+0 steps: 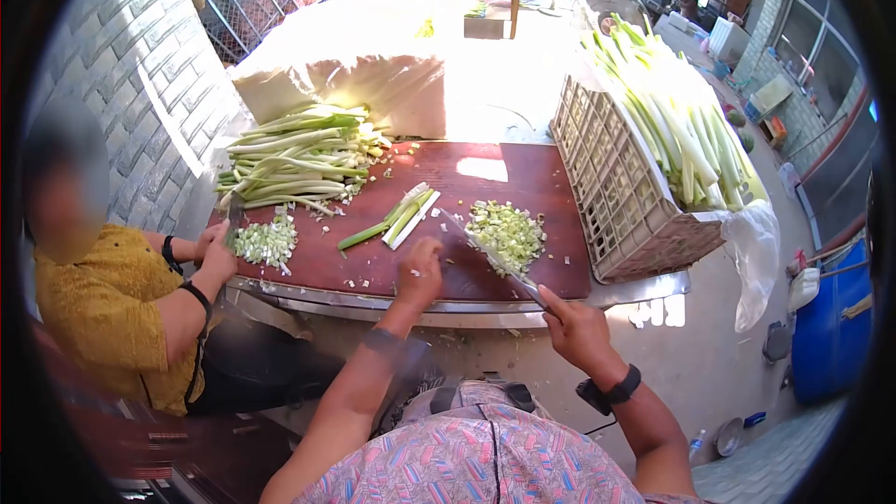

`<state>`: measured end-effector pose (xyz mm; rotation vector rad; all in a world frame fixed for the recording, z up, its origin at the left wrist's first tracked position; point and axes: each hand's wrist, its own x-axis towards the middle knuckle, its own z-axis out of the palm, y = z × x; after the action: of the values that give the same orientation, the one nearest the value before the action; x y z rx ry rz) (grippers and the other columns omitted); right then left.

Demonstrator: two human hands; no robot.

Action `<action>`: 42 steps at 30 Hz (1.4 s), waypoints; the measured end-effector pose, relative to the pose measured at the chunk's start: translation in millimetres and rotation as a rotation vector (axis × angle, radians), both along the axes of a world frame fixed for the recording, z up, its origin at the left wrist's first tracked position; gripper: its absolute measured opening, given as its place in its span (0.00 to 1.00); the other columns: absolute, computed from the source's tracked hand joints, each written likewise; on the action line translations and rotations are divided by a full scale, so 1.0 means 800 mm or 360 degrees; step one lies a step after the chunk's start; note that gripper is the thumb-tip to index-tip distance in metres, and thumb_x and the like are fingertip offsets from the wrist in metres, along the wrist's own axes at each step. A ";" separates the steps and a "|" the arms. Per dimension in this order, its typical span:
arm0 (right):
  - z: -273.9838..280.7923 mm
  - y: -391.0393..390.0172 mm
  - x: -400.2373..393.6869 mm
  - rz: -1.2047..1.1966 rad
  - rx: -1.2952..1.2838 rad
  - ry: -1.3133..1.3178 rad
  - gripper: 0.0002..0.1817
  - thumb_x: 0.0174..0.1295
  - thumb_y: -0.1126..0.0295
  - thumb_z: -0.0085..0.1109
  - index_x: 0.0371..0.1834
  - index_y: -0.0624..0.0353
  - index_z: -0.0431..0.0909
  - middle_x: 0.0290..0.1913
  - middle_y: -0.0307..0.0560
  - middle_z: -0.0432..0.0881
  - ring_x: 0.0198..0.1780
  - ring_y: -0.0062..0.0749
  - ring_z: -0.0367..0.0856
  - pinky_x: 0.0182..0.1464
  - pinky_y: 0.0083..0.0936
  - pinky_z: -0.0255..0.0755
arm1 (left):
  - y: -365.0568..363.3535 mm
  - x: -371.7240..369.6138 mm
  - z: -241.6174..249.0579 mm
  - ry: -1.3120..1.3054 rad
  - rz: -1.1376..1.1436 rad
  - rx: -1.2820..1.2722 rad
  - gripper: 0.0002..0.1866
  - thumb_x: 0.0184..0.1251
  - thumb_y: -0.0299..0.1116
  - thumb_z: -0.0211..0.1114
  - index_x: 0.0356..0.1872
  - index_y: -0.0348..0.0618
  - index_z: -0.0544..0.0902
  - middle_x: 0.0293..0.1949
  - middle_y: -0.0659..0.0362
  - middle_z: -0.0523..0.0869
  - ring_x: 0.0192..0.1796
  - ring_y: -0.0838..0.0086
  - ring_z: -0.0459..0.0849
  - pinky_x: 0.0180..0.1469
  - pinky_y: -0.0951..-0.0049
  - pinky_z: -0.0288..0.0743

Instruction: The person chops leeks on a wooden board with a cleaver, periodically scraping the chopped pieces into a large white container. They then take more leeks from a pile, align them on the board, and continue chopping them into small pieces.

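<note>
My right hand [576,325] is wrapped round the handle of a kitchen knife [495,255]. Its blade points away to the left, along the near side of a pile of chopped green onion [509,235]. My left hand [420,273] is curled closed above the near part of the red-brown board [373,259], with nothing seen in it. Just beyond it lie a few cut lengths of green onion [401,217], apart from the fingers. Small white bits cling to the hand.
At left, a person in a yellow top [112,317] works over another chopped pile [266,241]. Whole green onions [299,154] are heaped at the board's far left. A plastic crate [621,196] full of long green onions [667,117] stands at the right, a plastic bag [751,257] hanging from it.
</note>
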<state>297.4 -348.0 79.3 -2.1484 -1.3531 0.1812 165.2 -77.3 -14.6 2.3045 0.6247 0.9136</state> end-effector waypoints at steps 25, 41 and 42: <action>-0.021 -0.070 -0.009 -0.0835 -0.0209 -0.0250 0.26 0.62 0.65 0.61 0.65 0.50 0.74 0.28 0.53 0.83 0.31 0.48 0.84 0.34 0.42 0.76 | -0.130 0.113 -0.008 0.0625 -0.1149 0.0787 0.30 0.70 0.52 0.56 0.71 0.59 0.69 0.76 0.59 0.62 0.79 0.57 0.54 0.76 0.37 0.35; -0.084 -0.053 -0.005 -0.0971 0.0497 0.1767 0.23 0.75 0.64 0.46 0.71 0.55 0.62 0.25 0.45 0.78 0.19 0.27 0.77 0.20 0.25 0.74 | -0.035 0.066 -0.010 0.0766 -0.0205 0.0241 0.61 0.44 0.68 0.72 0.79 0.62 0.51 0.78 0.38 0.37 0.79 0.38 0.33 0.74 0.33 0.27; -0.087 -0.057 -0.011 -0.0965 0.0493 0.1770 0.23 0.75 0.64 0.46 0.71 0.55 0.62 0.25 0.45 0.78 0.19 0.27 0.77 0.20 0.25 0.74 | -0.034 0.064 -0.008 0.0778 -0.0180 0.0205 0.63 0.41 0.69 0.73 0.79 0.60 0.50 0.78 0.37 0.38 0.78 0.35 0.35 0.73 0.33 0.30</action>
<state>288.6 -393.2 9.7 -1.6183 -0.0782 0.7219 216.4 -104.4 -21.3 2.6708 0.6362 0.3403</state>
